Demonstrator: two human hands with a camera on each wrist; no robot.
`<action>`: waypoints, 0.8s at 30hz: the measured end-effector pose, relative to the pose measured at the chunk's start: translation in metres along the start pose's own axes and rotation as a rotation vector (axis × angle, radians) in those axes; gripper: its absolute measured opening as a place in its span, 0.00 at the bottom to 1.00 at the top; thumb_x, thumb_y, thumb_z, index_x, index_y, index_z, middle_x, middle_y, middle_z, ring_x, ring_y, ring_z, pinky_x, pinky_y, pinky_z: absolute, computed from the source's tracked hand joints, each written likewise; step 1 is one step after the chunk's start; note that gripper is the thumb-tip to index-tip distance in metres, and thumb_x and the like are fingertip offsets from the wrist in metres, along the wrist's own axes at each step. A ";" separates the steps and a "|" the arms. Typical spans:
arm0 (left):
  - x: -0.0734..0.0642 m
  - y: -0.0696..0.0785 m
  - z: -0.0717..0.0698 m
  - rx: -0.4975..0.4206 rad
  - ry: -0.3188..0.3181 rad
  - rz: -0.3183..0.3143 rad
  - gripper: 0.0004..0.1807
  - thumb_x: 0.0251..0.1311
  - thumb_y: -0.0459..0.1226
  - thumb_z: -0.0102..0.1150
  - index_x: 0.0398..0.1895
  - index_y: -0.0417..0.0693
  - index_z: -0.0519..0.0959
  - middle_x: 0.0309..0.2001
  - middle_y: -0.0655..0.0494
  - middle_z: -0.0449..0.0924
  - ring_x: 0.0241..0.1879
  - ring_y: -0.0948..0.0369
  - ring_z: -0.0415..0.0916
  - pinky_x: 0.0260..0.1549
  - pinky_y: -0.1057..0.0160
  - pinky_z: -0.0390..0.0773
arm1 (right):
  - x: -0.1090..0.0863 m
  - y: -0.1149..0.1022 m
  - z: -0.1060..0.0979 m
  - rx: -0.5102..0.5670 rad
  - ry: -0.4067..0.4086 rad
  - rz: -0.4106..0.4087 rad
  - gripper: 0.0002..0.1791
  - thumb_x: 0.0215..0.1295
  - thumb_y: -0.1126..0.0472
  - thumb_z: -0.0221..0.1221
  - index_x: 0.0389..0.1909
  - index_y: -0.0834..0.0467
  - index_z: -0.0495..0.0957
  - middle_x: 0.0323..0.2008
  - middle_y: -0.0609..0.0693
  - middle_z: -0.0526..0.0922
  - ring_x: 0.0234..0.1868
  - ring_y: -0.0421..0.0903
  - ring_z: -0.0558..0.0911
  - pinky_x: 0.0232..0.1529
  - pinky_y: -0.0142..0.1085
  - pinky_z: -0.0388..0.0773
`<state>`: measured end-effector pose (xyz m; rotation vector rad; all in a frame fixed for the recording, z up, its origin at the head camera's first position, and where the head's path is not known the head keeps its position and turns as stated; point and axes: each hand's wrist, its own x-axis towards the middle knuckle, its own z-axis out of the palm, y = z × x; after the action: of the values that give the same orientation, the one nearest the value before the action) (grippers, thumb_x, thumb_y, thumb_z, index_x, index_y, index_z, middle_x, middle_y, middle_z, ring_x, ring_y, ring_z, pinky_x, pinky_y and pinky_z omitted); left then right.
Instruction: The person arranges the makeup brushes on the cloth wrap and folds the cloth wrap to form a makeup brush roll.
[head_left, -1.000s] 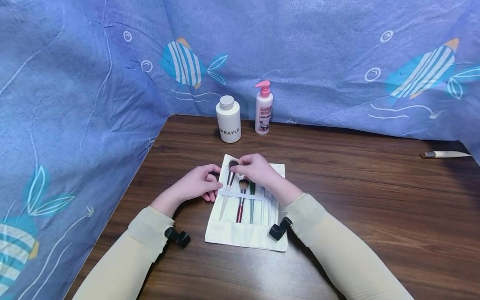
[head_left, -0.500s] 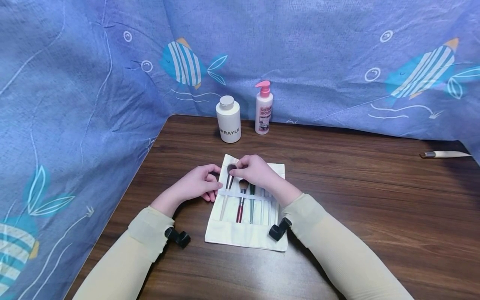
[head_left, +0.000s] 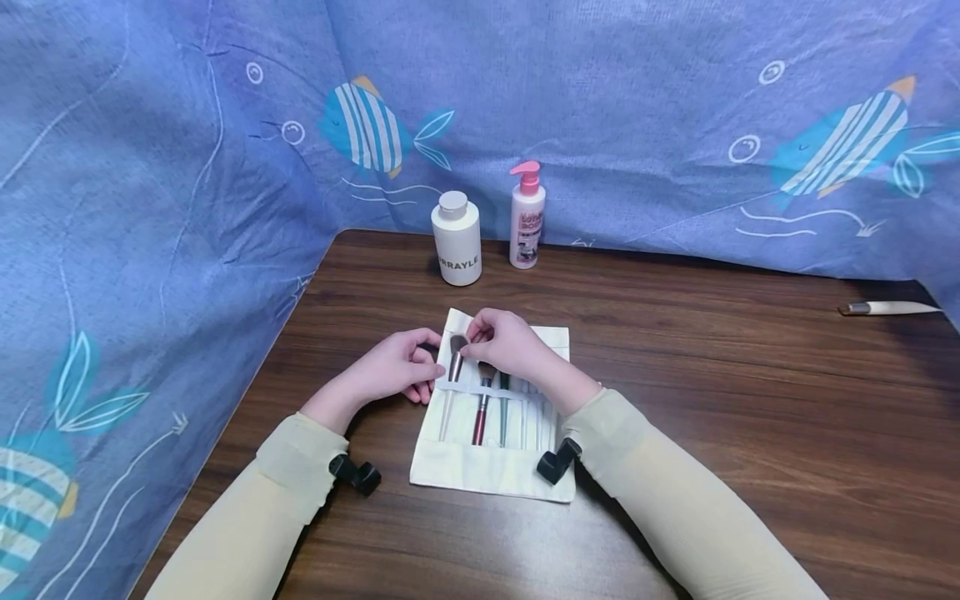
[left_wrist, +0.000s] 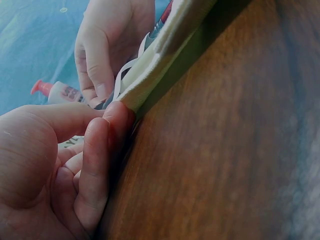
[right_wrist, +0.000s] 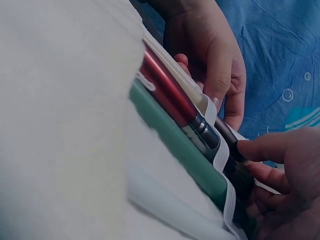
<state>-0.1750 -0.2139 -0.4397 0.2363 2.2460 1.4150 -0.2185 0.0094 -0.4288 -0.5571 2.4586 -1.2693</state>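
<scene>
A cream cloth brush roll (head_left: 491,475) lies spread on the table, with makeup brushes tucked under a white elastic band (right_wrist: 220,158). My left hand (head_left: 393,367) pinches its left edge between thumb and finger. At the upper left, my right hand (head_left: 510,343) pinches a white-handled makeup brush (head_left: 456,367) near its dark bristles; the brush passes under the band. To its right sit a red-handled brush (head_left: 480,423) and a green-handled brush (head_left: 504,421). My right fingers partly cover the bristles of the neighbouring brushes.
Behind the roll stand a white bottle (head_left: 457,246) and a lotion pump bottle (head_left: 528,221) with a pink top. Another pale-handled brush (head_left: 888,308) lies at the table's far right. A blue fish-print curtain (head_left: 637,125) hangs behind and to the left.
My right hand has slid the white-handled brush down a little through the band, so its bristles sit lower. The left hand has stayed at the roll's edge.
</scene>
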 end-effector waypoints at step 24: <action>-0.002 0.002 0.000 0.000 -0.001 0.004 0.23 0.68 0.34 0.63 0.63 0.40 0.69 0.26 0.49 0.84 0.23 0.55 0.83 0.23 0.61 0.85 | -0.026 0.019 -0.050 0.098 0.116 0.000 0.05 0.67 0.60 0.64 0.36 0.57 0.80 0.33 0.51 0.85 0.37 0.47 0.82 0.41 0.39 0.78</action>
<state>-0.1737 -0.2140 -0.4378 0.2408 2.2458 1.4168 -0.2213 0.0671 -0.4145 -0.4703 2.4720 -1.4511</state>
